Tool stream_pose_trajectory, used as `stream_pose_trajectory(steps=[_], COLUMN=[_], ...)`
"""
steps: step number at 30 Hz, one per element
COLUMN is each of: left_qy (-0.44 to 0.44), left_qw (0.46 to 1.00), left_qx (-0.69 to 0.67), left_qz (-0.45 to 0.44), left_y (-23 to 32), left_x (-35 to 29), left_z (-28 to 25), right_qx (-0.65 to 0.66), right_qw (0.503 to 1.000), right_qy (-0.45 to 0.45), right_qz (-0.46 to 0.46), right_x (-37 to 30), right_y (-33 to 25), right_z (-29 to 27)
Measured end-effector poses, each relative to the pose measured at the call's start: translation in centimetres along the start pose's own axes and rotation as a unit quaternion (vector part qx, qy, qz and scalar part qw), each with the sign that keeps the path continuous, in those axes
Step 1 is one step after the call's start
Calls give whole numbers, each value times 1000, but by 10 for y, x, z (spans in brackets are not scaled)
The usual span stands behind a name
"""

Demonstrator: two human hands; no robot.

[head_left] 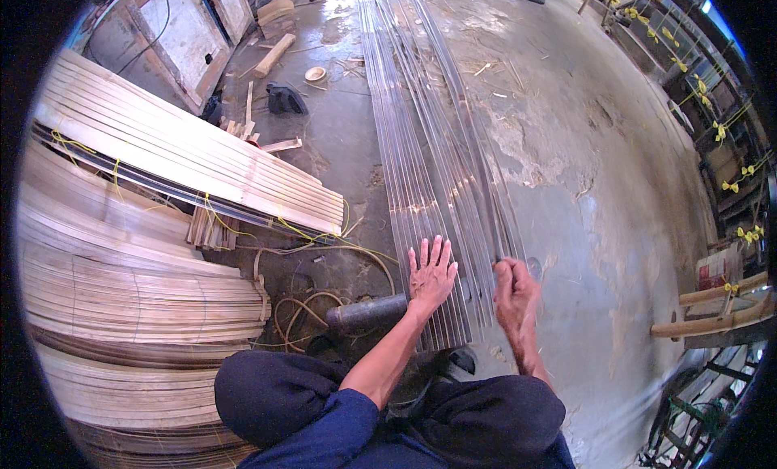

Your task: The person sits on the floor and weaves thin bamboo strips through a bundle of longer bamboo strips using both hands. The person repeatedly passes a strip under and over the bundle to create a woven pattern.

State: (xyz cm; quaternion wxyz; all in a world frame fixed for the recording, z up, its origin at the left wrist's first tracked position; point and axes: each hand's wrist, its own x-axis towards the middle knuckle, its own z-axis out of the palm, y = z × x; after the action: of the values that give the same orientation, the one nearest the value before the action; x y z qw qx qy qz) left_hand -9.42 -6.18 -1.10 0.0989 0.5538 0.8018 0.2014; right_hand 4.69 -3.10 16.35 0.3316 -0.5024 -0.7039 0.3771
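Long, thin dark slats [409, 165] lie side by side, running from in front of my knees to the far end of the floor. My left hand [430, 279] rests flat on their near end with fingers stretched out. To the right, my right hand [515, 295] is closed around the near end of a dark slat [477, 145] at the edge of the loose ones. Under the near ends sits a thick dark cylinder [368, 314], partly hidden by the slats and my left arm.
On the left are a panel of pale wooden slats [194, 145] with yellow cord and a pile of slat bundles [137, 299]. A cord [312, 303] loops beside the cylinder. Further off lie a small bowl [315, 75] and a wood block [275, 55]. A wooden frame [712, 315] stands right.
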Motion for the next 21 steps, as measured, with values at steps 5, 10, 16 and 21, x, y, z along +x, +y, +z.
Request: stream_pose_trajectory(steps=[5,10,16,21], left_qy=[25,171,-18,6], left_qw=[990,875,599,655], left_qx=[-130,-428,-752,-716], left_qz=[-44,-146,-273,-242], left_y=[-3,-33,-31,-64], left_x=[10,41,55,46], left_z=[-2,-18,-90,-63], right_qx=[26,24,8,40], right_qw=[1000,996,987,987], right_qy=[-1,-65,-133,-138], right_qz=[5,61,88,65], right_x=[-38,-50,-60,-63], right_y=[27,20,42,30], right_z=[38,77,109,124])
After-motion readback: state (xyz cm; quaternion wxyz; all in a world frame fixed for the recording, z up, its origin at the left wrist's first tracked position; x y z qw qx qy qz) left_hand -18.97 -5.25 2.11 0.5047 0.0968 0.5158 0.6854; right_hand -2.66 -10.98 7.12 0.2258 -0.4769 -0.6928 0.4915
